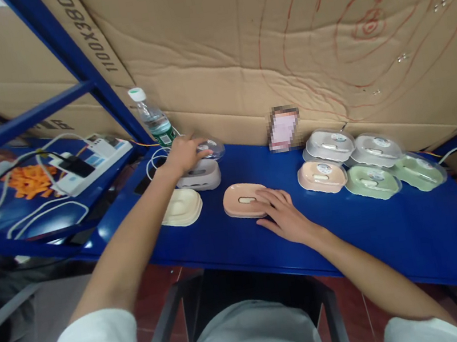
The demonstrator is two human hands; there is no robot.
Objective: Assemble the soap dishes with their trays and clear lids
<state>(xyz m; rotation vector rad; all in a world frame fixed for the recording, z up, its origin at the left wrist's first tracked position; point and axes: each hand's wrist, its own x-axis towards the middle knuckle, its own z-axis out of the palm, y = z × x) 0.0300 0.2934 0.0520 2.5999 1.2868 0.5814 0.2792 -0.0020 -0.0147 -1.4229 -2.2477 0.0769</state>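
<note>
My left hand (185, 155) reaches to the back of the table, its thumb and fingers around the left end of a clear plastic cover (216, 148). Just in front of that hand sits a grey-white oval box (204, 179) with a dark slot on top. My right hand (282, 212) rests with spread fingers on the right end of a peach-coloured oval box (236, 195), which has a cream oblong piece in its top. A cream-coloured box (182, 208) lies to the left, partly behind my left forearm.
Several clear-covered boxes in grey, peach and green (372, 181) stand at the right. A water bottle (155, 122) and a blurred-out phone (283, 127) stand along the cardboard wall (201, 54). To the left are a power strip (92, 163), cables, orange pieces (30, 180) and another person's arm.
</note>
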